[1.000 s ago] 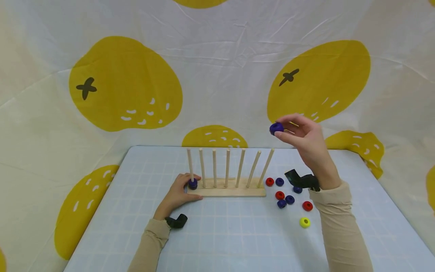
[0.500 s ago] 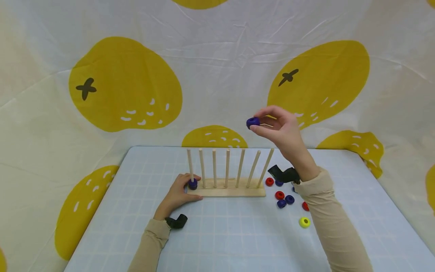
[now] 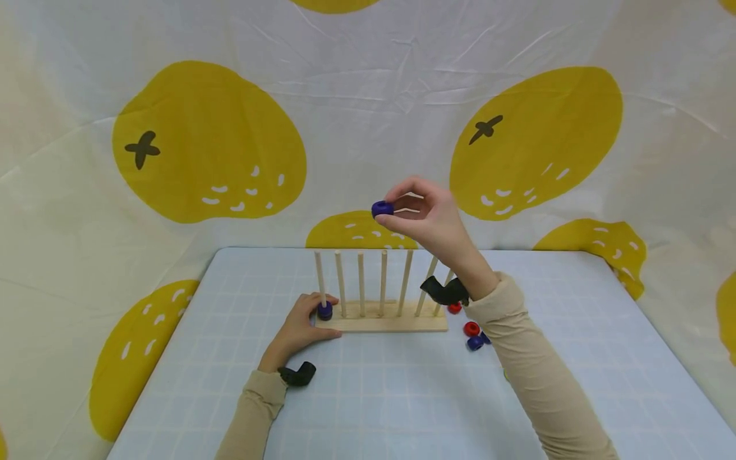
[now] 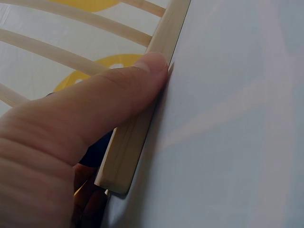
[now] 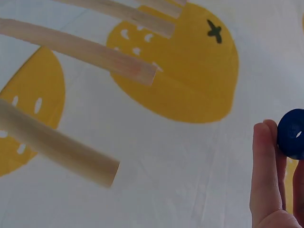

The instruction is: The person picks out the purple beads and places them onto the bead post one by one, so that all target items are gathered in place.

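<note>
A wooden rack with a row of several upright pegs stands on the table. Its left end is gripped by my left hand, thumb along the front edge and fingers behind, as the thumb in the left wrist view also shows. Around the leftmost peg, down at the base, sits a dark blue bead. My right hand pinches another blue bead between thumb and fingertips, above the tops of the middle pegs. In the right wrist view that bead shows its hole at the right edge.
Red beads and blue beads lie on the table right of the rack, partly hidden by the right forearm. A cloth with yellow fruit shapes hangs behind the table.
My right hand has carried the blue bead leftward, from right of the rack to over its middle pegs. The left hand has stayed on the rack's left end.
</note>
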Available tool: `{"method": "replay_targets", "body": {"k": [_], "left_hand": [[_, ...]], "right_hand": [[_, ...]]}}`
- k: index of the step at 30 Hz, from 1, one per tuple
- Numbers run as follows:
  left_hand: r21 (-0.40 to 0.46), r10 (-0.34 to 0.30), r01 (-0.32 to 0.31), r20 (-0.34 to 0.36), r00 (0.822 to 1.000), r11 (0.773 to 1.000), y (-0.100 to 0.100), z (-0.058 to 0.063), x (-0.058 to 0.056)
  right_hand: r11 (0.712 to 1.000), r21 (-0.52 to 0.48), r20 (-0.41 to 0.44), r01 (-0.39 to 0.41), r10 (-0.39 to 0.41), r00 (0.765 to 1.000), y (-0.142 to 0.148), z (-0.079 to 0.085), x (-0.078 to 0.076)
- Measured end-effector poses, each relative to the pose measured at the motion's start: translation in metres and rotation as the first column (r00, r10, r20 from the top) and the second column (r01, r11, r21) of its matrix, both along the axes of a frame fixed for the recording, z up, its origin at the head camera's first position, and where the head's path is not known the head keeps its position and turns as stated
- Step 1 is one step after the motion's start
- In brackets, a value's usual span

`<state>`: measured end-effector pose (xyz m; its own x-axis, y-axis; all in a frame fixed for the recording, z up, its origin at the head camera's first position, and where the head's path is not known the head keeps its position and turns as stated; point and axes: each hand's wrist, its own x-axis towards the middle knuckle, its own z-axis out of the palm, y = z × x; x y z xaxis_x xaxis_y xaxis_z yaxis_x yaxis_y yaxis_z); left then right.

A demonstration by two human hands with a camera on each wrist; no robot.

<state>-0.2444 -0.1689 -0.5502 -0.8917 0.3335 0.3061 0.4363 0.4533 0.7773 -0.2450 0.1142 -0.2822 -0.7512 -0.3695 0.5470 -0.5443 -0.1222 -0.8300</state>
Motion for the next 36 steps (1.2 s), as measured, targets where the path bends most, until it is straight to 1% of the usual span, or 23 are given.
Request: {"method": "replay_targets", "body": {"k": [5, 10, 17, 22, 25, 30, 36], "left_hand": [[-0.005, -0.006, 0.006, 0.004, 1.000, 1.000, -0.001, -0.001, -0.002], [-0.014, 0.007, -0.007, 0.016, 1.000, 1.000, -0.003, 0.000, 0.000], [0.007, 0.004, -0.004, 0.022, 1.000, 1.000, -0.003, 0.002, 0.001], [0.003, 0.000, 0.000, 0.018, 1.000, 1.000, -0.001, 0.002, 0.000], [-0.001, 0.007, -0.007, 0.028, 1.000, 1.000, 0.000, 0.003, 0.000], [-0.009, 0.017, -0.017, 0.046, 0.999, 1.000, 0.000, 0.002, 0.000], [-0.004, 0.013, -0.013, 0.039, 0.999, 1.000, 0.000, 0.003, 0.001]], "right_hand": [[1.000, 0.000, -0.011, -0.028, 0.028, 1.000, -0.019, -0.002, -0.002], [0.999, 0.033, -0.011, -0.022, 0.022, 1.000, -0.040, -0.010, -0.003], [0.997, 0.077, 0.017, -0.015, 0.013, 1.000, -0.067, -0.030, -0.006], [0.995, 0.103, 0.013, 0.016, -0.017, 1.000, -0.078, -0.046, -0.008], [0.994, 0.110, 0.035, 0.030, -0.034, 0.999, -0.082, -0.053, -0.008], [0.992, 0.124, 0.049, 0.038, -0.044, 0.998, -0.086, -0.056, -0.007], [0.988, 0.150, 0.022, 0.046, -0.050, 0.999, -0.089, -0.053, -0.007]]}}
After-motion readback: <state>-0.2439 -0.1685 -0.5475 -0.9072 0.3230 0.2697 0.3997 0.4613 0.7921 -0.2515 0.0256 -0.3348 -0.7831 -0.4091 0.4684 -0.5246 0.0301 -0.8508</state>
